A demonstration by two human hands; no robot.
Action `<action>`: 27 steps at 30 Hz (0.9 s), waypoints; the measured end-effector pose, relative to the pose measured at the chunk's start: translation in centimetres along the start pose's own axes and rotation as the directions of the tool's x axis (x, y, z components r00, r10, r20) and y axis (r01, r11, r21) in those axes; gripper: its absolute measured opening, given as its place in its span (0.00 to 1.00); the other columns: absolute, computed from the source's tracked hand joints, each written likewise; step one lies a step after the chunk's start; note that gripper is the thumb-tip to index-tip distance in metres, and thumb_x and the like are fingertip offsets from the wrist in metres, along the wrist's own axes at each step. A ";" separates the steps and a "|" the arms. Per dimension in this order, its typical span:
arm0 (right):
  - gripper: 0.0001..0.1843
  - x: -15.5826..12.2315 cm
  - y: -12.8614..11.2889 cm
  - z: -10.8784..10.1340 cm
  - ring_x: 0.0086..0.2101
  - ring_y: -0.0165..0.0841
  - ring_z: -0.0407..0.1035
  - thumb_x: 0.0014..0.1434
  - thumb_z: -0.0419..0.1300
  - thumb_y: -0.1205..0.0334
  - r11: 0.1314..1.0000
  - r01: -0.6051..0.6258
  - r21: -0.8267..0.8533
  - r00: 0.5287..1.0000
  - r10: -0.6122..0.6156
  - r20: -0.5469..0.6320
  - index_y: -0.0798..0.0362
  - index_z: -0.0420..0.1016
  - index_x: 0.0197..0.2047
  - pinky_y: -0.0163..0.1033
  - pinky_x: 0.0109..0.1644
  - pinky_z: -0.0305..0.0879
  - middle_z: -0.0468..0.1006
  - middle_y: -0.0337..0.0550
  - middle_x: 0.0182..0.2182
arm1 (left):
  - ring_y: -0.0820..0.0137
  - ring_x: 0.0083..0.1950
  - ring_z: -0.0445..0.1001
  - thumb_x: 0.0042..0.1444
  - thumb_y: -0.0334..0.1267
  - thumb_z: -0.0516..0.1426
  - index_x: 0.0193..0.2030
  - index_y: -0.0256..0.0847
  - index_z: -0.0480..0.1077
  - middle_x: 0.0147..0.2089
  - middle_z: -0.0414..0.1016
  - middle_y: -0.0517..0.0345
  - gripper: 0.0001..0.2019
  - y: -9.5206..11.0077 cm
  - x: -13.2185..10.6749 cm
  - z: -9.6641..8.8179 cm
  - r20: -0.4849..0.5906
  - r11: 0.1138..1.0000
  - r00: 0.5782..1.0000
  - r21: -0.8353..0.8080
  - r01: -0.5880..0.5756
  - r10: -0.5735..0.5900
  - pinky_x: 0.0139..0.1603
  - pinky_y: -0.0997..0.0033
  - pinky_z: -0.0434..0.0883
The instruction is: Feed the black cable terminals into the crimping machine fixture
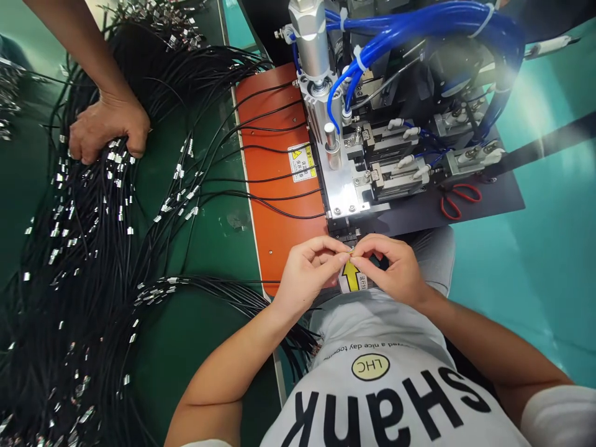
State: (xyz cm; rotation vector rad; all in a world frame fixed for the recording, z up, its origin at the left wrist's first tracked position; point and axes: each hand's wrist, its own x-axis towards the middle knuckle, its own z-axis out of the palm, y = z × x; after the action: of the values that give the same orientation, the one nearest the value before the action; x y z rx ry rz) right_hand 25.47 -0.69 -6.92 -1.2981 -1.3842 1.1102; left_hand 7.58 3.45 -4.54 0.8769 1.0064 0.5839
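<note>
My left hand (310, 273) and my right hand (393, 270) meet in front of my chest, just below the machine's front edge. Both are pinched together on a tiny metal connector (352, 250) between the fingertips. The piece is too small to name with certainty. A white label with a yellow arrow (352, 277) shows between my hands. Black cables (298, 338) with metal ends run under my left forearm toward my lap.
A pneumatic machine (372, 124) with blue hoses stands on an orange plate (274, 186). Red-handled scissors (459, 197) lie on its dark base. Heaps of black cables (93, 248) cover the green table. Another person's hand (109, 127) grips a cable bundle at upper left.
</note>
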 end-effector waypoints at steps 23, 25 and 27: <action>0.05 0.0 1.0 1.0 0.31 0.32 0.69 0.60 0.61 0.68 0.992 0.031 -0.124 0.997 -0.040 -0.067 0.50 0.74 0.33 0.41 0.38 0.64 0.77 0.38 0.30 | 0.82 0.22 0.62 0.53 0.40 0.67 0.36 0.37 0.75 0.26 0.72 0.63 0.10 -1.3 0.3 1.1 -0.184 0.993 0.982 -0.115 0.012 -0.034 0.23 0.79 0.69; 0.05 0.1 1.0 0.7 0.31 0.32 0.70 0.60 0.62 0.68 0.987 0.030 -0.160 0.998 -0.039 -0.054 0.49 0.74 0.32 0.42 0.40 0.64 0.77 0.38 0.30 | 0.82 0.21 0.63 0.52 0.40 0.67 0.36 0.37 0.75 0.28 0.73 0.62 0.10 -1.3 0.3 1.1 -0.193 0.995 0.981 -0.104 0.011 -0.031 0.25 0.79 0.71; 0.04 0.2 0.7 0.2 0.31 0.32 0.71 0.60 0.63 0.67 0.985 0.006 -0.170 1.000 -0.007 -0.005 0.49 0.76 0.33 0.42 0.41 0.65 0.78 0.38 0.31 | 0.82 0.20 0.63 0.53 0.41 0.67 0.36 0.37 0.75 0.27 0.73 0.62 0.10 -1.3 0.3 1.0 -0.193 0.996 0.980 -0.087 0.025 -0.041 0.24 0.80 0.70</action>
State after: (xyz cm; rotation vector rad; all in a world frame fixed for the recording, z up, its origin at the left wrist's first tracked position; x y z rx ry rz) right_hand 25.39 -0.47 -7.65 -1.4153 -1.5040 1.0005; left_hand 8.71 2.61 -5.56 0.7373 1.1623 0.6889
